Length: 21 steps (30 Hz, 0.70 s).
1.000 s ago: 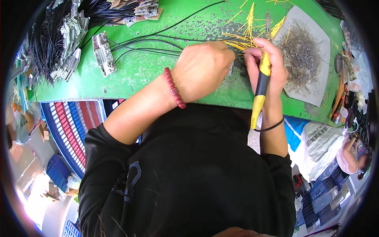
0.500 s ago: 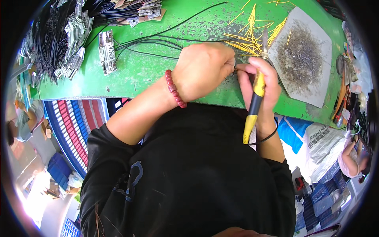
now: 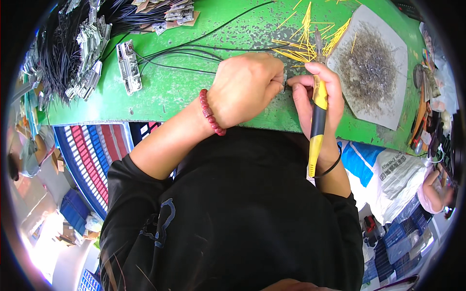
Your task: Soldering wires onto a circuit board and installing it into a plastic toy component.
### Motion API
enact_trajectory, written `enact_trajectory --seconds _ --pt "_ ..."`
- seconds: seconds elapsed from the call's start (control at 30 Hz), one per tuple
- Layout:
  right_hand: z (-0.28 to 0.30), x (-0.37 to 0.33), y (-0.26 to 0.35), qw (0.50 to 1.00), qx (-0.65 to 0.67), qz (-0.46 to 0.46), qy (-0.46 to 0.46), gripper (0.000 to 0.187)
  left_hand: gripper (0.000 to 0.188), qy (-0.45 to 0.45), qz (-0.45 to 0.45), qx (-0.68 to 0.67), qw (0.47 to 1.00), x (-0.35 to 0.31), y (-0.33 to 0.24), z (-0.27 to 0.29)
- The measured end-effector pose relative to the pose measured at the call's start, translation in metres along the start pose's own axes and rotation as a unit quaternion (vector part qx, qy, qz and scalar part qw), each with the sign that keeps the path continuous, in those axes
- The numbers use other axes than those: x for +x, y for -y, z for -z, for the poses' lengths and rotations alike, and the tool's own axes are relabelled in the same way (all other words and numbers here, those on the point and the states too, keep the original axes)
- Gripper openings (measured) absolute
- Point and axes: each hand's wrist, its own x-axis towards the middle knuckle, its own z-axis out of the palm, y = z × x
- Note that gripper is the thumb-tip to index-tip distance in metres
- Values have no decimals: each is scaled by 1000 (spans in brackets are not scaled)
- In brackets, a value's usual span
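Note:
My left hand (image 3: pixel 246 85), wearing a red bead bracelet, is closed with its back up. A small shiny metal part (image 3: pixel 285 78) shows at its fingertips; the rest of the part is hidden. Thin black cables (image 3: pixel 187 50) run from the left toward this hand, but I cannot see whether it grips them. My right hand (image 3: pixel 331 99) is wrapped around a yellow-and-black soldering iron (image 3: pixel 317 123). The iron's metal end points away from me, beside short yellow tubes (image 3: pixel 305 44). My right thumb and index finger come close to the left fingertips, by the small part.
A silver connector strip (image 3: pixel 128 67) lies on the green table (image 3: pixel 165 99). Bundles of black cables with silver ends (image 3: pixel 90 60) are heaped at the far left. On the right, a grey sheet (image 3: pixel 345 85) bears dark crumbs. Tools (image 3: pixel 421 111) line the right edge.
The soldering iron has swung more upright, its lower end moving right. My right fingertips have drawn slightly apart from the left ones. The view has shifted slightly.

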Motion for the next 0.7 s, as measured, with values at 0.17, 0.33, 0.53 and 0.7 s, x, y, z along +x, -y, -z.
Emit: enact_trajectory --seconds 0.17,0.33,0.53,0.7 --pt "3 -3 -4 999 -15 29 -3 43 10 8 10 -15 1000 1 -1 2" --pt "1 2 1 998 -24 58 -17 44 10 11 2 -13 1000 1 0 3" --pt "3 3 0 998 -7 39 -50 39 11 17 2 -19 1000 0 1 4" --pt "7 -3 -4 999 -25 44 -3 39 11 17 15 -28 999 0 2 4"
